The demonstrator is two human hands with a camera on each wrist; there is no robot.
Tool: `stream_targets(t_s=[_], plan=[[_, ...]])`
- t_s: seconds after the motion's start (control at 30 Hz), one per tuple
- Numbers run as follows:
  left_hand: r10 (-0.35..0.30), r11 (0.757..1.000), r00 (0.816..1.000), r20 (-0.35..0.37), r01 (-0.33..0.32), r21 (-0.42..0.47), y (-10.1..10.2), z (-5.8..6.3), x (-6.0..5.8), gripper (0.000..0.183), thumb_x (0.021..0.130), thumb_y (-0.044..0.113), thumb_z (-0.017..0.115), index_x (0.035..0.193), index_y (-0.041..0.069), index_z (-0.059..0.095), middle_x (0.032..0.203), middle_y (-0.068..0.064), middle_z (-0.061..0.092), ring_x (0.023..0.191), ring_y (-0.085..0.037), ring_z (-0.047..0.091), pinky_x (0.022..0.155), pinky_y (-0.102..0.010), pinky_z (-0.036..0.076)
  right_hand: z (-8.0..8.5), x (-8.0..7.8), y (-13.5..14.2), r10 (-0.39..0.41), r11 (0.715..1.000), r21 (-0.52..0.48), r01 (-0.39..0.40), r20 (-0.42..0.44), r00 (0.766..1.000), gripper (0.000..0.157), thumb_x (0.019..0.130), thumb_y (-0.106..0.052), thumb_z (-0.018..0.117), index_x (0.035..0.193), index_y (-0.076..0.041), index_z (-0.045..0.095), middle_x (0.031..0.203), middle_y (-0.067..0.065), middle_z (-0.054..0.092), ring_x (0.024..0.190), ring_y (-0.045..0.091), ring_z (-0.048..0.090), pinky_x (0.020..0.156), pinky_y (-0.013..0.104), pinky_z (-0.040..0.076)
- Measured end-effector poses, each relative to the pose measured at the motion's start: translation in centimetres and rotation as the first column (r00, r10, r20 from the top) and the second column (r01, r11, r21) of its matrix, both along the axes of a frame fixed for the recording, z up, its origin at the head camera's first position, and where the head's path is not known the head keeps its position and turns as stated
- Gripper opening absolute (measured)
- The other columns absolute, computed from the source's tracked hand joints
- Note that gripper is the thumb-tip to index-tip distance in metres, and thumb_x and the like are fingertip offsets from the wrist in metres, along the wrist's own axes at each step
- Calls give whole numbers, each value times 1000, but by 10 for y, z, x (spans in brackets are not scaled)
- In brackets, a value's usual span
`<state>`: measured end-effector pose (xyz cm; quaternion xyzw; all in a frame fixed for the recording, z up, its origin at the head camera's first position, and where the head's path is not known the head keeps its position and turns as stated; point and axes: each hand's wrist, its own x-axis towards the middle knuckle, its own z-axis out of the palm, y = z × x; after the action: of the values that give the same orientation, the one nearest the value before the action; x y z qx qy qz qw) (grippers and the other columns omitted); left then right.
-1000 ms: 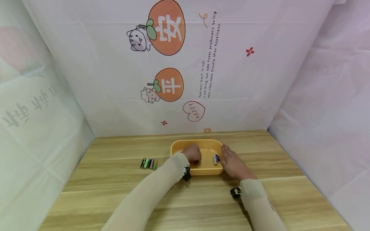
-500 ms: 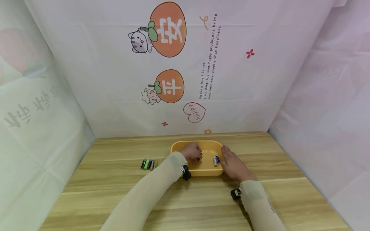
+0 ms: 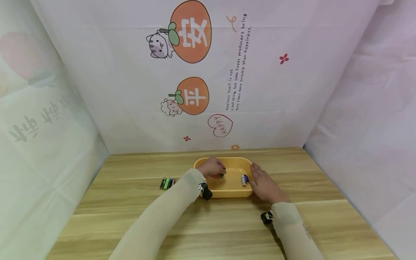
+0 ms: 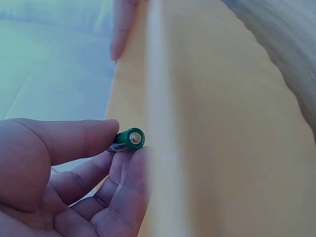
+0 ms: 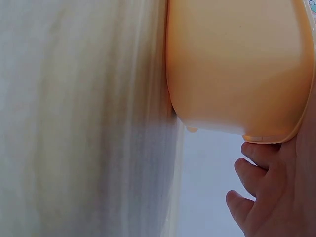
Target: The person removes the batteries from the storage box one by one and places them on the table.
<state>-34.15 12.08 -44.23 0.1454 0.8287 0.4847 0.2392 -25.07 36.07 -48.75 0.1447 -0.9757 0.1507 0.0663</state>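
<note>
My left hand (image 3: 212,168) is over the left part of a yellow plastic bin (image 3: 224,194) and pinches a green battery (image 4: 129,139) between thumb and fingers. In the left wrist view, the battery's metal tip faces the camera, and the blurred rim of the bin runs just beside it. My right hand (image 3: 264,184) lies along the bin's right end with its fingers fairly straight, touching the rim. The right wrist view shows those fingers (image 5: 249,175) beside the rim. Inside the bin, near its right end, lie a white battery (image 3: 243,180) and a blue battery (image 3: 247,179).
Left of the bin, several batteries (image 3: 167,183) lie side by side on the wooden table (image 3: 208,227), partly covered by the left sleeve. A white printed cloth (image 3: 260,90) stands behind the table, with more cloth at both sides.
My left hand has risen from the bin's floor and shifted slightly left and back, bringing the green battery with it. My right hand has stayed on the bin's right end.
</note>
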Motion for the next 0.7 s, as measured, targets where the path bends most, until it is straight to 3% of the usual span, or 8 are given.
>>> stream_targets(t_s=[0.17,0.33,0.7], plan=[[20,996,998,64,-25,80,-7,3,-4,14,89,2,68,102,-3,65,91,-13,65,77,-23,66,72,-35,59,-2,-1,1,0,1000,5,0,-10,1000,58,102,-18,40,148,11,20,156,24,17,143,39,17,114,53,19],[34,989,993,115,-50,140,-14,7,-4,12,89,1,67,99,-3,61,92,-14,64,78,-23,65,82,-44,56,-1,0,0,4,1000,0,-4,-17,1000,58,102,-17,41,148,12,21,156,25,19,143,39,18,114,53,19],[45,981,991,126,-67,181,-27,8,-6,14,91,1,66,103,-5,61,93,-15,63,77,-22,63,84,-45,55,-1,0,0,-4,1000,1,4,-2,1000,58,102,-18,38,149,11,19,157,24,16,143,40,18,115,53,18]])
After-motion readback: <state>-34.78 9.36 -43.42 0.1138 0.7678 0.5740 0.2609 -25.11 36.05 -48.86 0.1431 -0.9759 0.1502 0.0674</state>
